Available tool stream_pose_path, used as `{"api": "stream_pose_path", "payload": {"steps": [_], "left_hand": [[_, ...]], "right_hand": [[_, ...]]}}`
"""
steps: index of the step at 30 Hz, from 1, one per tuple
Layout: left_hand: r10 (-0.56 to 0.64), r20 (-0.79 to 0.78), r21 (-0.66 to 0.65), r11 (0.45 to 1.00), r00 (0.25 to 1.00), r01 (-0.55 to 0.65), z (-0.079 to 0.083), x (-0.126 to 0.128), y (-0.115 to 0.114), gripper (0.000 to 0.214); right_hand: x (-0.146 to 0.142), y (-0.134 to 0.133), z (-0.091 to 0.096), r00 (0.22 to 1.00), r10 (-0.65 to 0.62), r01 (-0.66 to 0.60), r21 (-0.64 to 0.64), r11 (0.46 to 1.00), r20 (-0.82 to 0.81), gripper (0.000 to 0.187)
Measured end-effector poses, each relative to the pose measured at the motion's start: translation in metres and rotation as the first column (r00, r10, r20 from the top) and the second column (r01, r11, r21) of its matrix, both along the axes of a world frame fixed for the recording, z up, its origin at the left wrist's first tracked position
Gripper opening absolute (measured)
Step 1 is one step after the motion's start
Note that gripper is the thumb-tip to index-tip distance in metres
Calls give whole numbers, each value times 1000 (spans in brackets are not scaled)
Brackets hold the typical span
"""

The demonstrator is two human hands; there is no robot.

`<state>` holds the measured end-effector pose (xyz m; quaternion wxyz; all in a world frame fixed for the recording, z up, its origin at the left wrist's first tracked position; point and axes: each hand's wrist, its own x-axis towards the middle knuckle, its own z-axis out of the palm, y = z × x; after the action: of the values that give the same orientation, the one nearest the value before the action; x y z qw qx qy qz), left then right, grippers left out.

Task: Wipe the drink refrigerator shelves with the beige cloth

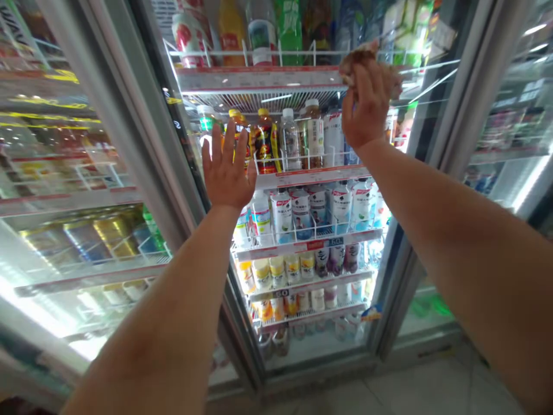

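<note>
I face a lit drinks fridge with a glass door (pixel 380 190). My left hand (pixel 228 167) lies flat on the glass near the door's left edge, fingers spread and holding nothing. My right hand (pixel 367 104) is raised higher, to the right, closed on a crumpled brownish cloth (pixel 360 57) that it presses against the glass in front of the top shelf. Behind the glass stand rows of bottles (pixel 298 138) and white cartons (pixel 319 207) on wire shelves.
A second fridge door (pixel 73 190) angles away on the left, with cans and bottles behind it. Another glass unit (pixel 510 132) stands on the right. The door frame (pixel 173 173) runs diagonally by my left hand. Tiled floor (pixel 432 386) shows at the bottom right.
</note>
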<state>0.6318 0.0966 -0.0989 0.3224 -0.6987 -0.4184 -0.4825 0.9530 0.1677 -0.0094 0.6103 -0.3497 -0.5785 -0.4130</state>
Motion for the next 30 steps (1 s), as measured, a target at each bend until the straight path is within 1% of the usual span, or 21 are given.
{"api": "stream_pose_path", "payload": {"steps": [2,5,10,12,13,15,18,20,21,23,25,27,28,30], "left_hand": [[-1,-3,3,1000,1000,1,0,0,0,67],[10,-18,34,999,1000,-9,-1,-1,1,65],[24,-27,65,998,999,-23,-2,-1,1,62],[2,-20,53,999,1000,-1,-1,0,0,63],[-17,-12,44,999,1000,17,-1,0,0,63],[-50,4,26,998,999,50,0,0,-1,64],[-57,3,21,998,998,57,0,-1,2,64],[-37,-6,33,999,999,37,-1,-3,7,66],[-22,-14,44,999,1000,22,-1,-4,10,66],[3,-36,77,997,999,-1,-1,-6,14,66],[24,-60,112,994,998,-17,-1,-8,18,65],[37,-74,137,990,997,-26,-2,-9,19,66],[41,-76,140,990,996,-30,-2,-9,18,66],[34,-65,133,991,997,-25,-2,-8,16,65]], "right_hand": [[-1,-3,-3,998,34,-35,12,999,44,45],[0,-1,-3,997,72,-72,22,997,16,44],[2,10,4,995,97,-97,21,995,-13,45],[-3,10,1,993,114,-113,9,994,-42,46],[-8,7,-4,992,115,-115,-7,993,-44,46],[-20,-3,-24,994,106,-106,-68,992,-6,48],[-42,-25,-70,983,132,-104,-205,973,129,50],[-52,-37,-102,948,170,-100,-257,961,269,50],[-54,-42,-115,923,180,-85,-275,958,339,51],[-53,-46,-130,869,187,-52,-291,955,459,52],[-46,-46,-131,816,182,-19,-288,957,549,50],[-34,-43,-120,799,163,4,-276,961,579,48],[-28,-41,-112,810,149,11,-269,963,567,47],[-13,-37,-92,865,119,11,-255,967,488,46]]}}
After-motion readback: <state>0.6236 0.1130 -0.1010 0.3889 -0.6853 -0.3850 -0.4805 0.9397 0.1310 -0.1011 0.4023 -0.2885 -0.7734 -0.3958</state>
